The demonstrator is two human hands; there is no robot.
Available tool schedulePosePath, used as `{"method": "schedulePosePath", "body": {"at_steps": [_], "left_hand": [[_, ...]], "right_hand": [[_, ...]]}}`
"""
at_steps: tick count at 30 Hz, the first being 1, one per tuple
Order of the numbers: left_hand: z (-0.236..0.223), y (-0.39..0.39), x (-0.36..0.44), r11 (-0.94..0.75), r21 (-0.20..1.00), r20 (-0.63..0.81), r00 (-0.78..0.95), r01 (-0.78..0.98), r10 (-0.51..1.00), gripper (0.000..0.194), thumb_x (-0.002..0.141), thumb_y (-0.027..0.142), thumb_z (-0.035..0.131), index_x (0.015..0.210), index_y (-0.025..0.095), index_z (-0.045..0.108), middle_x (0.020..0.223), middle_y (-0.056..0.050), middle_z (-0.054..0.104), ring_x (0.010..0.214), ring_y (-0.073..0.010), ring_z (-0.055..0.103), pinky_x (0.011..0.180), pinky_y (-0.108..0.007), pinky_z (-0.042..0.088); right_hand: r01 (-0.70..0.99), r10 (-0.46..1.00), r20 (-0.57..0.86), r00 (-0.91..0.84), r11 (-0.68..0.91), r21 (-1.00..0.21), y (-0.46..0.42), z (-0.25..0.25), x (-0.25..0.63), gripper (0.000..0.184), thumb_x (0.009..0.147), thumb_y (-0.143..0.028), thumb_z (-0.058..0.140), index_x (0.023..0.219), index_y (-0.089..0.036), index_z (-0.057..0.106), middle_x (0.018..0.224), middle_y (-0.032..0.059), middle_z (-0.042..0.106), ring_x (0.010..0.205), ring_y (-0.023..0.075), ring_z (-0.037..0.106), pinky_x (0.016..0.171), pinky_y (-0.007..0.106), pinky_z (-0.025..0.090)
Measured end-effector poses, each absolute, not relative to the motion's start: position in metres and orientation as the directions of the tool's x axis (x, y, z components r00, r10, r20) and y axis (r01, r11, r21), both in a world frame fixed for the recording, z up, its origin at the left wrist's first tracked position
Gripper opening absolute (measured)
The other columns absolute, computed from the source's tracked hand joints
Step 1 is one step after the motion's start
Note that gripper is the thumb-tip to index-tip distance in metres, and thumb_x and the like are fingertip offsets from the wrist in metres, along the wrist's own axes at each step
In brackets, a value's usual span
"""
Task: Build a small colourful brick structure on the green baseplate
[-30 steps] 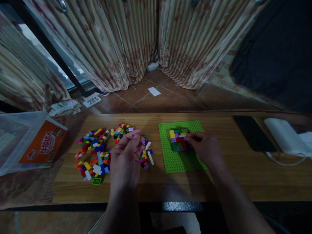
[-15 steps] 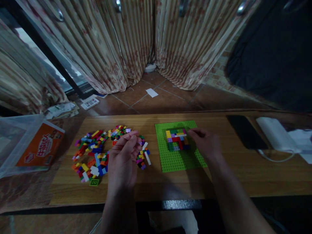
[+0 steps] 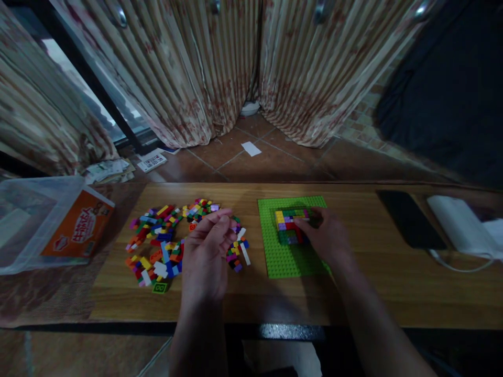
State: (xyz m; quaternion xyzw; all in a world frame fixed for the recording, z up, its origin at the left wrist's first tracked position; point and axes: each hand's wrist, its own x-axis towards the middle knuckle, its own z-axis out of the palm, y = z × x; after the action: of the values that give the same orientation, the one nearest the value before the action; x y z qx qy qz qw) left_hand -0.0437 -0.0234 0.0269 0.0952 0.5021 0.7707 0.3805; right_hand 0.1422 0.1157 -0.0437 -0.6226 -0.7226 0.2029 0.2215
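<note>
A low block of toy building bricks (image 3: 286, 226) in yellow, purple, red, green and blue sits on a green studded baseplate (image 3: 275, 262). My right hand (image 3: 328, 233) grips its right side, thumb on the top near a white brick and fingers at the far right edge; the hand covers that end. My left hand (image 3: 208, 246) hovers over the table between the baseplate and the loose bricks (image 3: 165, 230). Its thumb is pressed to its curled fingers, and whether anything small is between them cannot be made out.
A clear plastic box (image 3: 31, 225) with an orange label stands at the left. On the right of the wooden table (image 3: 373, 293) lie a black phone (image 3: 411, 220) and a white device (image 3: 459, 222) with a cable. Curtains hang beyond the table.
My right hand drew slightly off the brick block's right side, then came back onto it with the thumb over its top. My left hand keeps its pose. The view shifted slightly.
</note>
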Motion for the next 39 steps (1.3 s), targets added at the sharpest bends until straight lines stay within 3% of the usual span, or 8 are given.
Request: {"method": "schedulePosePath", "body": {"at_steps": [14, 19, 22, 30, 39], "left_hand": [[0.024, -0.020, -0.042, -0.176, 0.843, -0.257, -0.667, -0.509, 0.699, 0.023, 0.066, 0.026, 0.081, 0.084, 0.014, 0.074, 0.073, -0.001, 0.065, 0.065, -0.0075, 0.057, 0.059, -0.017, 0.044], [0.026, -0.021, -0.041, -0.186, 0.847, -0.251, -0.683, -0.498, 0.686, 0.024, 0.066, 0.026, 0.081, 0.086, 0.014, 0.073, 0.073, 0.000, 0.066, 0.062, -0.0064, 0.055, 0.058, -0.017, 0.043], [0.027, -0.020, -0.040, -0.166, 0.847, -0.266, -0.672, -0.505, 0.691, 0.024, 0.067, 0.026, 0.081, 0.086, 0.014, 0.074, 0.074, 0.000, 0.066, 0.062, -0.0065, 0.055, 0.059, -0.017, 0.043], [0.028, -0.021, -0.039, -0.170, 0.844, -0.261, -0.666, -0.509, 0.699, 0.022, 0.068, 0.026, 0.080, 0.085, 0.015, 0.074, 0.074, -0.001, 0.065, 0.064, -0.0070, 0.056, 0.060, -0.018, 0.044], [0.026, -0.019, -0.039, -0.172, 0.847, -0.244, -0.655, -0.504, 0.716, 0.020, 0.068, 0.026, 0.078, 0.084, 0.014, 0.073, 0.072, -0.001, 0.065, 0.061, -0.0070, 0.055, 0.059, -0.018, 0.043]], "right_hand": [[0.730, 0.969, 0.136, -0.207, 0.245, -0.638, 0.113, -0.054, 0.142, 0.054, 0.081, -0.057, 0.058, 0.113, -0.015, 0.065, 0.108, 0.0156, 0.066, 0.098, 0.0278, 0.062, 0.090, 0.044, 0.047], [0.674, 0.982, 0.058, -0.180, 0.167, -0.720, 0.122, -0.044, 0.155, 0.049, 0.088, -0.054, 0.045, 0.106, -0.015, 0.069, 0.098, 0.0138, 0.072, 0.087, 0.0249, 0.066, 0.080, 0.039, 0.051], [0.656, 0.987, 0.039, -0.154, 0.131, -0.743, 0.127, -0.039, 0.160, 0.046, 0.086, -0.054, 0.048, 0.101, -0.017, 0.071, 0.093, 0.0123, 0.074, 0.084, 0.0245, 0.068, 0.075, 0.037, 0.052], [0.754, 0.980, 0.024, -0.197, 0.167, -0.636, 0.122, -0.045, 0.154, 0.056, 0.078, -0.057, 0.061, 0.113, -0.014, 0.069, 0.097, 0.0136, 0.071, 0.082, 0.0243, 0.066, 0.076, 0.040, 0.051], [0.759, 0.977, 0.071, -0.199, 0.200, -0.620, 0.118, -0.048, 0.151, 0.056, 0.079, -0.058, 0.061, 0.113, -0.014, 0.069, 0.105, 0.0152, 0.066, 0.086, 0.0246, 0.062, 0.080, 0.041, 0.050]]}}
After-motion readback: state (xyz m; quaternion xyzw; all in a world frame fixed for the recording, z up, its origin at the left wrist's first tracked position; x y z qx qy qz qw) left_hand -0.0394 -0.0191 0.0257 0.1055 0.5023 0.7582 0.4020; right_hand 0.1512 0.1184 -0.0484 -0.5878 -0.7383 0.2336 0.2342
